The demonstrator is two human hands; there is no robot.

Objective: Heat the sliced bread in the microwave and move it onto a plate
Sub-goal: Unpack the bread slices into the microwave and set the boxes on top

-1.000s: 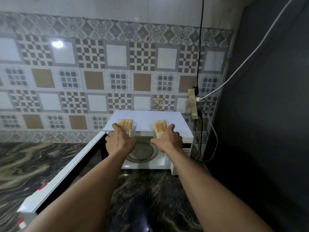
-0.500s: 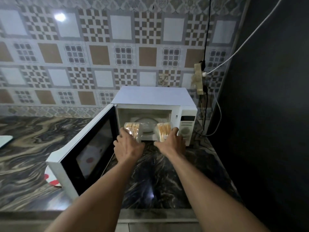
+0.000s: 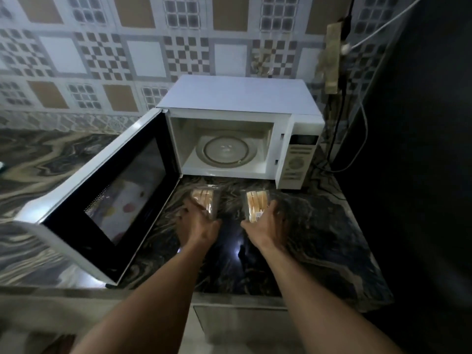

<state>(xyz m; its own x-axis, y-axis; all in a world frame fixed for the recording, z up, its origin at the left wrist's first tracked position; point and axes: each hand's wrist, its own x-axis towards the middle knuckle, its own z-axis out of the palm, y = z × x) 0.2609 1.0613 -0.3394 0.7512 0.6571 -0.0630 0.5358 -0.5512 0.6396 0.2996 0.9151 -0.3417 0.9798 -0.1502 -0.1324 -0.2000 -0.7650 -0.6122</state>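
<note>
Our left hand [image 3: 198, 227] grips one clear bread pack [image 3: 203, 199] and our right hand [image 3: 265, 226] grips the other pack [image 3: 256, 203], mid-frame just below the open microwave [image 3: 240, 98]. Pale slices on edge, long axes pointing toward it.

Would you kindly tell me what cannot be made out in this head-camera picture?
1. Head view: finger placement of the left hand on the left bread pack, blurred.
2. Label on the right bread pack in the right hand, too small to read.
3. Markings on the control panel of the microwave, too small and dim.
4. Object at the left edge of the countertop, cut off by the frame.
</note>
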